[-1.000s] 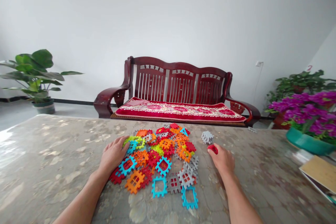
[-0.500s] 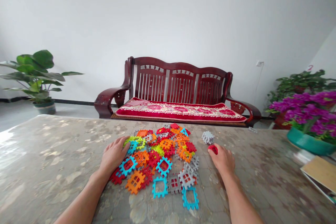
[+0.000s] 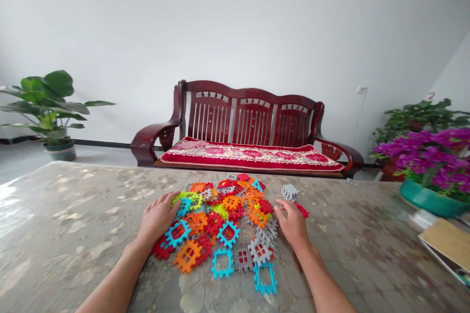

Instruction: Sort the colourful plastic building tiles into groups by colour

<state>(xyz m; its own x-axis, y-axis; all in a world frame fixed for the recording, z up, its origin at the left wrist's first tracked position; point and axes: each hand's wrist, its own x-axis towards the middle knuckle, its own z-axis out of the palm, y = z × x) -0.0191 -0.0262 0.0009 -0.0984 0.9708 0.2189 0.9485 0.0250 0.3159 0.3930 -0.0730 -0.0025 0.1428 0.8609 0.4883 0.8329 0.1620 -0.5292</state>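
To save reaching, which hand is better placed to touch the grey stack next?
Probably the right hand: it is near the grey stack, while the left hand is across the colourful pile.

Wall (image 3: pixel 235 24): evenly, softly lit. Table (image 3: pixel 110 220): whitened by glare at far left, light apparently cast from that side. Flowers (image 3: pixel 429 156), book (image 3: pixel 450 244): blurred, stretched toward right edge.

left grip (image 3: pixel 158 216): palm down, fingers extended | right grip (image 3: pixel 293 225): fingers loosely bent, pointing inward | forearms (image 3: pixel 119 266): bare, converging forward
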